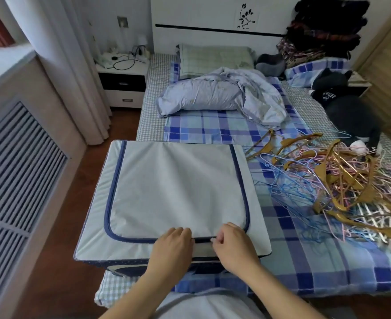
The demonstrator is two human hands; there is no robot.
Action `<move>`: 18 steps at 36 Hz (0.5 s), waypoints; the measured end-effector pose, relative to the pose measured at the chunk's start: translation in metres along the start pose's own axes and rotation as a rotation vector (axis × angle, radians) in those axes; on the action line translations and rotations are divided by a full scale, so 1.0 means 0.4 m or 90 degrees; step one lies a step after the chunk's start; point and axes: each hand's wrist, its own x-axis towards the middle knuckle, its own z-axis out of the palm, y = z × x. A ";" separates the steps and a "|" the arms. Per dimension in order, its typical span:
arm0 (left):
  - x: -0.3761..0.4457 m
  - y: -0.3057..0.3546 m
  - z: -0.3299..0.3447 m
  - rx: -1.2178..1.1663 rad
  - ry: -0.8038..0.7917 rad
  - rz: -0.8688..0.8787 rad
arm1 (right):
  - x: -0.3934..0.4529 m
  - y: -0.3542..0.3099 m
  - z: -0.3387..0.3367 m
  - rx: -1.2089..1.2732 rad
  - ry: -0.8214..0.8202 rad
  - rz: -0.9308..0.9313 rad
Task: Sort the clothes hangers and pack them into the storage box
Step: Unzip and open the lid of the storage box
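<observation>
**Lower centre: hands at the box zipper**

At lower centre, the storage box sits closed on the bed. Left hand rests curled on the lid; right hand pinches the zipper. Tangled hangers lie at right.

At frame centre a storage box sits on the bed, lid closed. Both hands rest on its near zipper edge: left hand, right hand pinching. Tangled hangers lie at right.
</observation>
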 end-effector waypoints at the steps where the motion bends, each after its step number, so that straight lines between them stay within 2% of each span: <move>1: 0.001 0.001 0.001 -0.013 -0.014 -0.025 | 0.001 0.028 -0.013 -0.018 -0.004 0.014; 7: 0.014 0.019 -0.008 -0.079 -0.032 -0.133 | 0.043 0.211 -0.136 -0.060 0.015 0.111; 10: 0.031 0.060 -0.021 -0.043 -0.073 -0.173 | 0.100 0.221 -0.167 -0.089 -0.008 0.070; 15: 0.058 0.079 -0.021 -0.003 -0.171 -0.231 | 0.155 0.188 -0.178 -0.157 -0.120 -0.056; 18: 0.065 0.086 -0.014 -0.019 -0.179 -0.246 | 0.198 0.204 -0.209 -0.197 -0.197 -0.061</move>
